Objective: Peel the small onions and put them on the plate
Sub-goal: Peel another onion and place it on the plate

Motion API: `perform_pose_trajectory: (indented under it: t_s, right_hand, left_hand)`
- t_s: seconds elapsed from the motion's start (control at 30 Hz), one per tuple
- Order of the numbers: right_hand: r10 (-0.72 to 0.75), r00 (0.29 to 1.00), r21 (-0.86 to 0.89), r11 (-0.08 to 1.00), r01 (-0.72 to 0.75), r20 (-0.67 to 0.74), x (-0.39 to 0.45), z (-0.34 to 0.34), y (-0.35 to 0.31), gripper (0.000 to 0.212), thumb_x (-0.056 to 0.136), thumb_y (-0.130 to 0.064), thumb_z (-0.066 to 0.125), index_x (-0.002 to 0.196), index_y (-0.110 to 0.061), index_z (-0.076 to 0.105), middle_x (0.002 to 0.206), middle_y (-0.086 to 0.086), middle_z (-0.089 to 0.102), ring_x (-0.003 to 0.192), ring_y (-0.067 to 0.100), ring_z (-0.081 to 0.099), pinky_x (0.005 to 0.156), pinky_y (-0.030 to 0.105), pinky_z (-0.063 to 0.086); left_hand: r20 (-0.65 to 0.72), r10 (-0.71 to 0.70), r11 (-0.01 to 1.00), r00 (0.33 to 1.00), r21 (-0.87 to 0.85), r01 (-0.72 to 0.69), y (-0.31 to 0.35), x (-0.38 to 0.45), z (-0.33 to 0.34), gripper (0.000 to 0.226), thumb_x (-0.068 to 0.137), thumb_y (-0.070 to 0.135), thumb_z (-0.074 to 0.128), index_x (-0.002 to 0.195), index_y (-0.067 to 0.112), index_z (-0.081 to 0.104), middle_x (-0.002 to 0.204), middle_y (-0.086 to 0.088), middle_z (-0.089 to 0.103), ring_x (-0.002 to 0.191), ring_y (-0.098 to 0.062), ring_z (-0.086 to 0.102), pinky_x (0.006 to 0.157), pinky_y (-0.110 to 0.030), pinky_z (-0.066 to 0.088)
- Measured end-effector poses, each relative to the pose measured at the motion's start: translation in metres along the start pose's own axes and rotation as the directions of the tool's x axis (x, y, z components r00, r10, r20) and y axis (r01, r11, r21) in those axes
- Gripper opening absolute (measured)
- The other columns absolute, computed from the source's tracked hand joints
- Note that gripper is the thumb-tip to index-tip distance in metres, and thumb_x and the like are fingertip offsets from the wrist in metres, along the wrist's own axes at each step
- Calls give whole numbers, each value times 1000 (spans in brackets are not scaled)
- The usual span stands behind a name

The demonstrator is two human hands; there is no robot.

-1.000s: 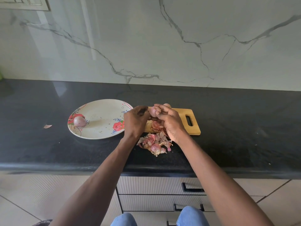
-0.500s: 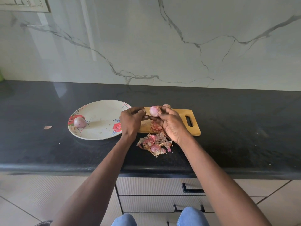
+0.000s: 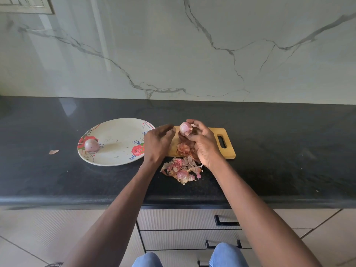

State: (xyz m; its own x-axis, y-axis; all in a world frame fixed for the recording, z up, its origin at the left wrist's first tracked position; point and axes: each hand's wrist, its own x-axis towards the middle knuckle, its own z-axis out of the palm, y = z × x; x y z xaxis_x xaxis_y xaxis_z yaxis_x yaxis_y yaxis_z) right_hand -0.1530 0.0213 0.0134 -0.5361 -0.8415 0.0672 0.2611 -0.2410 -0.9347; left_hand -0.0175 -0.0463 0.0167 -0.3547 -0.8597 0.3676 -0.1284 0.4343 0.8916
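Note:
My right hand (image 3: pixel 202 143) holds a small pink onion (image 3: pixel 185 128) in its fingertips above the left end of the wooden cutting board (image 3: pixel 227 151). My left hand (image 3: pixel 157 141) hovers just left of the onion, apart from it, fingers loosely curled and holding nothing. A white floral plate (image 3: pixel 115 139) lies to the left on the black counter, with one peeled onion (image 3: pixel 91 145) near its left rim. A heap of pink and brown onion skins (image 3: pixel 181 170) lies on the counter and the board's front edge, below my hands.
A single scrap of skin (image 3: pixel 53 151) lies on the counter left of the plate. The black counter (image 3: pixel 289 160) ends at a rounded front edge, with drawers (image 3: pixel 183 224) below. A marble wall (image 3: pixel 173 54) rises behind.
My left hand has let go of the onion and drawn back to the left. The right hand now holds the onion alone, slightly raised.

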Motion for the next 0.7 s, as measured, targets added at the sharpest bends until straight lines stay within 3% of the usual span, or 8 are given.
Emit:
perform_pose_trajectory:
  t_s: [0.2, 0.53, 0.7]
  right_hand:
    - [-178, 984, -228, 958, 171, -10, -8, 5, -2, 43, 79, 6, 78, 112, -18, 69, 107, -1, 76, 102, 13, 72, 91, 40, 59]
    - [-292, 955, -361, 886, 291, 52, -2, 5, 8, 39, 83, 3, 77, 111, -23, 68, 116, 6, 73, 112, 17, 69, 99, 46, 55]
    - [-322, 945, -388, 866, 316, 52, -1, 3, 9, 40, 82, 2, 78, 114, -21, 68, 117, 4, 73, 111, 15, 69, 96, 43, 57]
  left_hand:
    - [90, 128, 992, 988, -24, -126, 1, -4, 2, 30, 93, 19, 71, 123, 14, 72, 116, 0, 74, 103, 4, 68, 86, -11, 51]
    - [50, 146, 989, 988, -24, -145, 0, -6, 4, 30, 93, 20, 69, 121, 11, 73, 113, -3, 75, 94, 16, 65, 80, -7, 50]
    - [45, 145, 989, 988, -27, -144, 0, -6, 4, 32, 93, 20, 68, 122, 9, 72, 115, -5, 74, 98, 10, 66, 80, -6, 49]
